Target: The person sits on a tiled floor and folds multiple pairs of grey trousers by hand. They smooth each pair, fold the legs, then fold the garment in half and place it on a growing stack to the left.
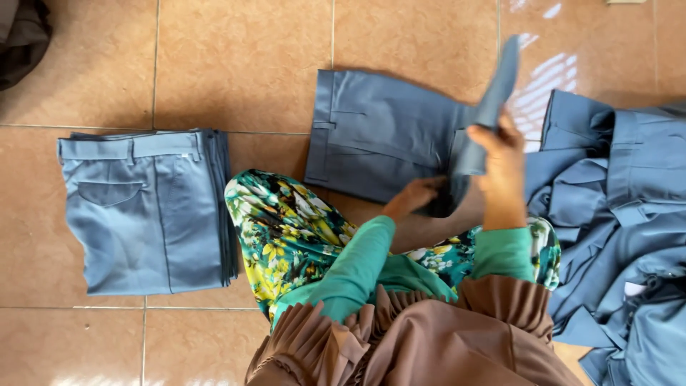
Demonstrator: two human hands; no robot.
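While we sit on the tile floor (243, 64), our right hand (500, 161) grips a leg of the blue trousers (379, 139), lifting it up. Our left hand (421, 191) pinches the fold. The trousers lie sideways.

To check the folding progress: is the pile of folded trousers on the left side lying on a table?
No, the folded trousers pile lies directly on the tiled floor, left of the person's floral-clad knee.
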